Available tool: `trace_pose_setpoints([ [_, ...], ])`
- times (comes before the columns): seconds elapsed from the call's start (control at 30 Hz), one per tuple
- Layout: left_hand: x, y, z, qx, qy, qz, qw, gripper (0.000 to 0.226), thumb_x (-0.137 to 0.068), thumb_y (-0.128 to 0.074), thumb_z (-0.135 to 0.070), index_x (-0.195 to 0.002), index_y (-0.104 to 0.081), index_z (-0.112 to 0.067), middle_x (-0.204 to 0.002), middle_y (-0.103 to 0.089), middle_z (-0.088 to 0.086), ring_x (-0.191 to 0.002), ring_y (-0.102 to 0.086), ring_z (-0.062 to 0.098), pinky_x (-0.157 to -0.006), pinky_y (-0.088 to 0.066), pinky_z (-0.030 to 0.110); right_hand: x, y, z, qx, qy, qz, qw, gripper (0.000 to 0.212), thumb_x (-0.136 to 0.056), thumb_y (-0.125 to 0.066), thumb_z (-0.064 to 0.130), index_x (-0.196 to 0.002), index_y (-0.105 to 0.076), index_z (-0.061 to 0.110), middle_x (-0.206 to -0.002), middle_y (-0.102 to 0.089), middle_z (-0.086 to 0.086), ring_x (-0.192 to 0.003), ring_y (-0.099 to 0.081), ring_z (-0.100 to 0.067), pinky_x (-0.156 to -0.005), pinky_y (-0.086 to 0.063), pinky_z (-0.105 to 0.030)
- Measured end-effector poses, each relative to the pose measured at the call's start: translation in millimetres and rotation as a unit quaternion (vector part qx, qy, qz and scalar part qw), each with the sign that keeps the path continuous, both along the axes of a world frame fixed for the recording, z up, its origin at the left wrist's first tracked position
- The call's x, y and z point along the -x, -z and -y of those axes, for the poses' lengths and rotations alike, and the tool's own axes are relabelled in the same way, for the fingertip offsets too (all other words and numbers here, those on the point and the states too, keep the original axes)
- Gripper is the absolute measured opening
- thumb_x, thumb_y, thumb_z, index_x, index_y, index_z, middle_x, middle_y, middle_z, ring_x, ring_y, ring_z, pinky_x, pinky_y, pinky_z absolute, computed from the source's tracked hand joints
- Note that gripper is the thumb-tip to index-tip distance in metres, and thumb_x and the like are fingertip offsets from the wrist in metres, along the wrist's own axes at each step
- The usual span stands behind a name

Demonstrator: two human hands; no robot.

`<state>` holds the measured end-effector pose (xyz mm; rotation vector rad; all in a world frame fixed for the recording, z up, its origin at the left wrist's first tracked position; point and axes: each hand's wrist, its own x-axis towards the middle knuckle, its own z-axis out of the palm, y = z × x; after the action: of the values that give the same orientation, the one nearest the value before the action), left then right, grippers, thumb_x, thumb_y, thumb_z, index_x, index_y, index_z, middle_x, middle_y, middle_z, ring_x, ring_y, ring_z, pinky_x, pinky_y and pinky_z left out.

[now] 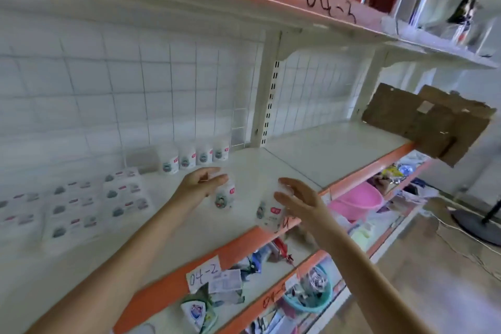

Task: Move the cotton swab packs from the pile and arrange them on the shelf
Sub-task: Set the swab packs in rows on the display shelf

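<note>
The left hand [202, 183] pinches one swab pack [224, 195] by its top, above the middle of the shelf [311, 152]. The right hand [301, 202], fingers curled, grips another pack [268, 214] at the shelf's front edge. Four packs [195, 157] stand along the back edge.

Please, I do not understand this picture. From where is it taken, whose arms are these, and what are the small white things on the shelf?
No machine is here. A person wears one camera on the head, so you see that person's own two bare arms reaching forward. The left hand holds a small round white cotton swab pack with a red label. The right hand holds a second similar pack.

Both are above the white shelf board with an orange front edge. At its back, beside the white wire grid wall, a row of upright swab packs already stands. Further left lie flat white bundles of packs, probably the pile. The picture is blurred, so the labels cannot be read.
</note>
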<state>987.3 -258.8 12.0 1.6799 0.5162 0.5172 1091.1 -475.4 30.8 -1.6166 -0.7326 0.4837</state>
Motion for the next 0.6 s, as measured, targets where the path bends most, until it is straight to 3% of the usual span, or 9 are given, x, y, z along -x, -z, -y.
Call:
trace_pose_setpoints([
  [0.17, -42.6, -5.4, -10.6, -0.029, -0.073, -0.025, 0.997, 0.079, -0.049, -0.070, -0.060, -0.118, -0.060, -0.022, -0.101, -0.061, -0.005, -0.094, -0.060, 0.008, -0.083, -0.047, 0.028, -85.8, -12.7, -24.9, 0.027, -0.086, 0.030, 0.995, 0.038, -0.081, -0.066, 0.010, -0.116, -0.053, 0.007, -0.101, -0.064, -0.011, -0.083, -0.065, -0.017, -0.077, -0.056, -0.034],
  [0.27, -55.7, -7.5, -19.2, -0.061, -0.090, -0.055, 0.993, 0.069, -0.059, -0.073, -0.056, -0.118, -0.058, -0.023, -0.103, -0.061, -0.010, -0.095, -0.059, 0.006, -0.089, -0.045, 0.030, -126.1, -15.3, -50.9, 0.023, -0.119, 0.034, 0.992, 0.030, -0.080, -0.069, 0.014, -0.108, -0.056, 0.018, -0.104, -0.063, -0.007, -0.090, -0.065, -0.019, -0.081, -0.055, -0.037],
  [0.33, -62.1, -10.1, -26.3, -0.085, -0.096, -0.079, 0.989, 0.075, -0.055, -0.070, -0.062, -0.118, -0.057, -0.023, -0.108, -0.061, -0.009, -0.100, -0.059, 0.007, -0.093, -0.046, 0.032, -145.7, -13.8, -74.4, 0.024, -0.136, 0.035, 0.990, 0.034, -0.079, -0.071, 0.018, -0.110, -0.057, 0.018, -0.109, -0.060, -0.007, -0.094, -0.065, -0.021, -0.084, -0.055, -0.039],
  [0.47, -76.7, -8.3, -42.8, -0.118, -0.125, -0.107, 0.979, 0.051, -0.077, -0.071, -0.037, -0.122, -0.053, -0.019, -0.109, -0.055, -0.009, -0.105, -0.055, 0.011, -0.086, -0.042, 0.023, -167.0, -9.6, -124.8, 0.056, -0.180, 0.083, 0.979, 0.050, -0.078, -0.072, 0.027, -0.123, -0.054, 0.017, -0.111, -0.057, -0.001, -0.100, -0.062, -0.021, -0.090, -0.051, -0.041],
  [0.6, -88.4, -4.2, -60.4, -0.157, -0.117, -0.128, 0.972, 0.055, -0.082, -0.067, -0.030, -0.131, -0.047, -0.015, -0.120, -0.050, -0.007, -0.110, -0.049, 0.010, -0.087, -0.035, 0.022, -174.5, -5.9, -165.4, 0.109, -0.205, 0.145, 0.962, 0.053, -0.078, -0.072, 0.026, -0.126, -0.051, 0.016, -0.118, -0.056, -0.005, -0.102, -0.058, -0.020, -0.087, -0.049, -0.031],
])
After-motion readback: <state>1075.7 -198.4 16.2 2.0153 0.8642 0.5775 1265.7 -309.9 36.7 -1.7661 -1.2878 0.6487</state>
